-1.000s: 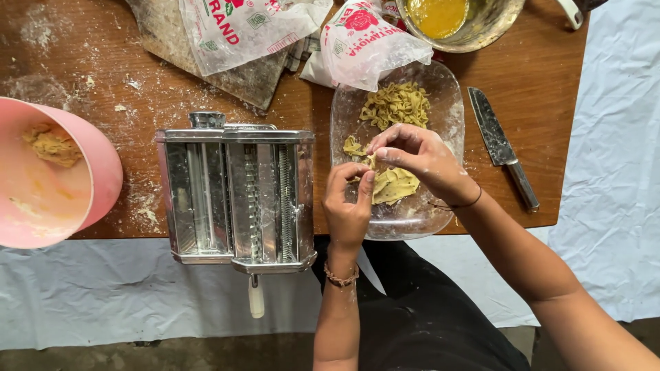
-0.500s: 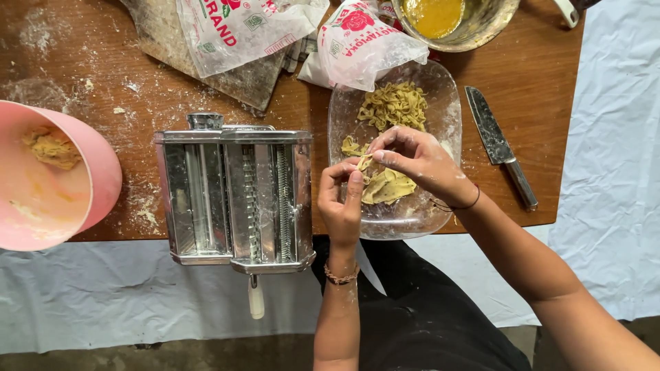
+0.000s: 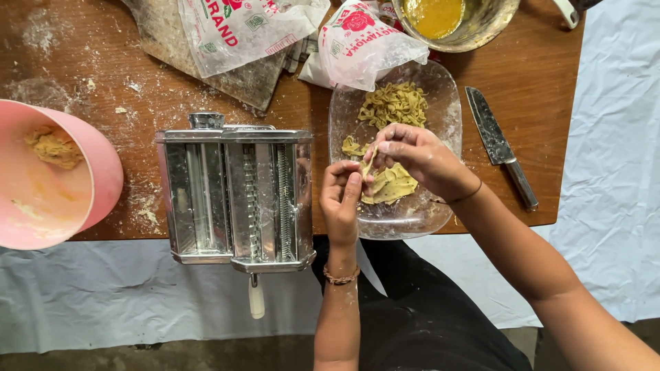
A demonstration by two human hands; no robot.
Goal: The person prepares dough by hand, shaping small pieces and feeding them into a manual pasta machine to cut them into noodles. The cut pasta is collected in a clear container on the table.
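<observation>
Both my hands meet over a clear glass dish [image 3: 419,220] at the table's front edge. My left hand [image 3: 342,199] and my right hand [image 3: 419,159] pinch the same thin yellow strip of dough [image 3: 366,167] between their fingertips. Under my right hand lies a flat piece of yellow dough [image 3: 393,185]. A heap of cut noodles [image 3: 394,104] fills the far end of the dish. A steel pasta machine [image 3: 237,196] stands just left of my left hand, its white-handled crank [image 3: 256,301] hanging over the edge.
A pink bowl [image 3: 103,172] holding a lump of dough [image 3: 53,146] sits at the left. A knife [image 3: 500,145] lies right of the dish. Flour bags [image 3: 251,27] and a metal bowl of yellow liquid [image 3: 450,17] stand at the back. Flour dusts the wooden table [image 3: 536,69].
My left hand has edged slightly away from the right, drawing the dough strip out between the fingertips. Everything else is as before.
</observation>
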